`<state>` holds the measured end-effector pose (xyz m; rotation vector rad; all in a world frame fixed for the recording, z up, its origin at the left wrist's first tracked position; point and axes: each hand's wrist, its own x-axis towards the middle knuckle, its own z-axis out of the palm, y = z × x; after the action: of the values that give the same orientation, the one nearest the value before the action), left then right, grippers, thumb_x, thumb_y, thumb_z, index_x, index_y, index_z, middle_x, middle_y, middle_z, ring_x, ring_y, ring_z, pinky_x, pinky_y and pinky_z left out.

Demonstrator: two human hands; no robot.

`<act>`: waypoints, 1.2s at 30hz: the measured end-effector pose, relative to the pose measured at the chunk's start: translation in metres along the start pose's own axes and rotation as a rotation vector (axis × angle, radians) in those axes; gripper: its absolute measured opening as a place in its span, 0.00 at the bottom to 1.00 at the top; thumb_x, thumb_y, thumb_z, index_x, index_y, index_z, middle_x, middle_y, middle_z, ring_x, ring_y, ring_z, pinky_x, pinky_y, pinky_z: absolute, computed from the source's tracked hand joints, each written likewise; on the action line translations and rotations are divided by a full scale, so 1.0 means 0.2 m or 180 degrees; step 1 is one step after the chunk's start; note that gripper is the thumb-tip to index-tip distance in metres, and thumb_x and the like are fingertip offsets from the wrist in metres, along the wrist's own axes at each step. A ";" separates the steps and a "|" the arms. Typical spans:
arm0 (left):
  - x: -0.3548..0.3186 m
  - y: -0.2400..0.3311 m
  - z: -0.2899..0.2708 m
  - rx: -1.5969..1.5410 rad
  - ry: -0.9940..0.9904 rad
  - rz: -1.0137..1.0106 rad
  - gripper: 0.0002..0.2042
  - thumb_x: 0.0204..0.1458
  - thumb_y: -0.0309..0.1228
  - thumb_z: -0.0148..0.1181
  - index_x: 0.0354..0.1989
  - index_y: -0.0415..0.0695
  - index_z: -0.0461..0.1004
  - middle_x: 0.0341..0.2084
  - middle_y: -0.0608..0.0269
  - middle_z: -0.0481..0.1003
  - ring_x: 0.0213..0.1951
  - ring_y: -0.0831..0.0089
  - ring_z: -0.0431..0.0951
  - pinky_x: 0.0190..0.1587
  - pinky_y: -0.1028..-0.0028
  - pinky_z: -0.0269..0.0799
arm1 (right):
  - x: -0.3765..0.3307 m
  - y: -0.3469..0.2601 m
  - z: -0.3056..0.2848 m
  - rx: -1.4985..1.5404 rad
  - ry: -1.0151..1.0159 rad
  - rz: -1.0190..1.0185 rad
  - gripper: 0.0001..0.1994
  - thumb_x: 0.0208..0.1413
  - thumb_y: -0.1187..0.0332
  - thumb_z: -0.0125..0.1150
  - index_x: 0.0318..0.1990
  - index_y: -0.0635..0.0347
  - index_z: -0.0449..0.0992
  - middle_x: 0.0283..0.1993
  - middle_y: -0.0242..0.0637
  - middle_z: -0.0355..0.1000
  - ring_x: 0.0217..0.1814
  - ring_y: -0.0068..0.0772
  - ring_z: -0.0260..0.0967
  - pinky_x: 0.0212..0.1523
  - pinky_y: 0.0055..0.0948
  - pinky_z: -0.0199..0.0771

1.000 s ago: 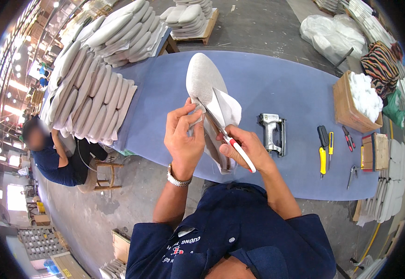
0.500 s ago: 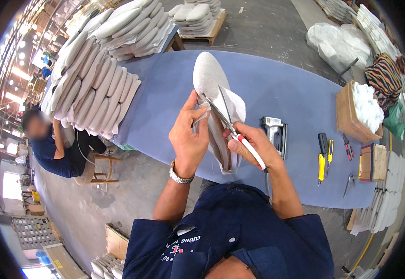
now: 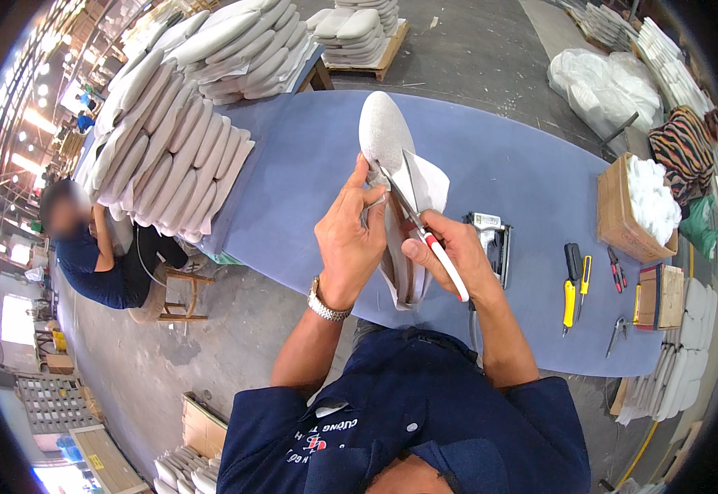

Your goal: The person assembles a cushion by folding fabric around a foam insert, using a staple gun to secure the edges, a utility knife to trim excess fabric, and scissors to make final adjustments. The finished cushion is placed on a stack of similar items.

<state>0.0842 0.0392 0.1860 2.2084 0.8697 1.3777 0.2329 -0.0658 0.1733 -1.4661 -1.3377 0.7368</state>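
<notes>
A light grey padded cushion (image 3: 385, 128) stands on edge over the blue table, its loose fabric and folded underside facing me. My left hand (image 3: 349, 239) pinches the fabric edge at the cushion's left side, thumb and fingers closed on it. In my right hand (image 3: 460, 255) is a pair of scissors (image 3: 448, 266) with white and red handles. The blades point up and left, their tips at the fabric just beside my left fingertips. A white fabric flap (image 3: 431, 183) sticks out to the right of the blades.
Right of my hands lies a staple gun (image 3: 491, 247). Farther right are a yellow-black cutter (image 3: 571, 288), a screwdriver (image 3: 585, 284), pliers (image 3: 617, 270) and a box of white stuffing (image 3: 627, 210). Stacked cushions (image 3: 174, 165) crowd the table's left end, where another person (image 3: 100, 255) sits.
The scissor blades look closer together than before. Both hands and the cushion appear slightly farther right in the picture, while the grip on each thing stays the same.
</notes>
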 end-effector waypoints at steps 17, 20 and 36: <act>-0.01 -0.07 -0.04 -0.0481 0.0103 -0.0133 0.04 0.57 0.19 0.63 0.37 0.37 0.73 0.54 0.42 0.78 0.46 0.67 0.85 0.45 0.72 0.80 | 0.01 0.03 0.05 0.0025 0.0018 0.0091 0.18 0.59 0.55 0.70 0.37 0.63 0.79 0.19 0.31 0.63 0.24 0.21 0.57 0.26 0.26 0.63; -0.01 -0.08 -0.05 -0.1069 0.0168 -0.0328 0.03 0.60 0.20 0.60 0.39 0.36 0.72 0.54 0.42 0.78 0.48 0.70 0.83 0.48 0.73 0.79 | 0.00 0.04 0.05 0.0125 -0.0118 0.0062 0.19 0.61 0.52 0.68 0.40 0.62 0.78 0.20 0.31 0.64 0.24 0.21 0.58 0.27 0.26 0.63; -0.04 -0.08 -0.07 -0.1171 0.0080 -0.0332 0.03 0.60 0.21 0.61 0.37 0.36 0.73 0.54 0.43 0.78 0.46 0.74 0.83 0.43 0.76 0.79 | -0.03 0.01 0.08 0.0138 0.0038 0.0017 0.28 0.59 0.39 0.63 0.37 0.61 0.77 0.18 0.39 0.67 0.20 0.33 0.66 0.25 0.34 0.67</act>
<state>0.0647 0.0448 0.1769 1.8465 0.6661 1.3912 0.2183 -0.0663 0.1647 -1.4381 -1.3017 0.7549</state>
